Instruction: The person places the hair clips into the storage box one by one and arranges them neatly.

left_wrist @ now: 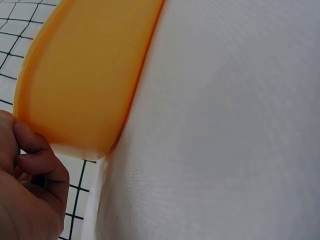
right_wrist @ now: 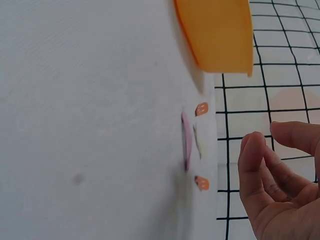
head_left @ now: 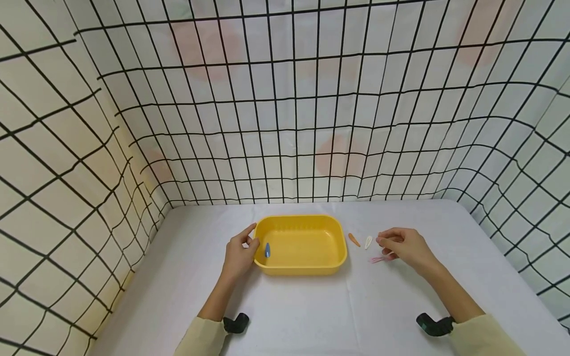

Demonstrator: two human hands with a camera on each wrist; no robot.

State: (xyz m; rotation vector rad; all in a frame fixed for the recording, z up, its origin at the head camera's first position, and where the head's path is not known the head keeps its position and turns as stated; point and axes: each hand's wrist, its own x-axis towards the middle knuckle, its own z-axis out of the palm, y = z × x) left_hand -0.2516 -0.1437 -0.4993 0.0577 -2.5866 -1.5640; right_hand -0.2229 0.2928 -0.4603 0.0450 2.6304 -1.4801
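A yellow plastic tray (head_left: 300,271) with rounded corners stands on the table, a blue hair clip (head_left: 267,250) lying inside at its left end. My left hand (head_left: 239,254) grips the tray's left rim between thumb and fingers; the left wrist view shows its fingertips at the rim. To the right of the tray lie an orange hair clip (head_left: 354,240), a white hair clip (head_left: 368,242) and a pink hair clip (head_left: 378,258). Over these hovers my right hand (head_left: 405,245), fingers loosely bent, thumb and index apart with nothing between them. Another orange clip (right_wrist: 202,183) shows in the right wrist view.
A white cloth covers the table (head_left: 303,311). Behind it and at both sides rise white walls with a black grid (head_left: 285,128). A dark wrist device (head_left: 237,324) sits at the left cuff, and a similar one (head_left: 434,326) at the right cuff.
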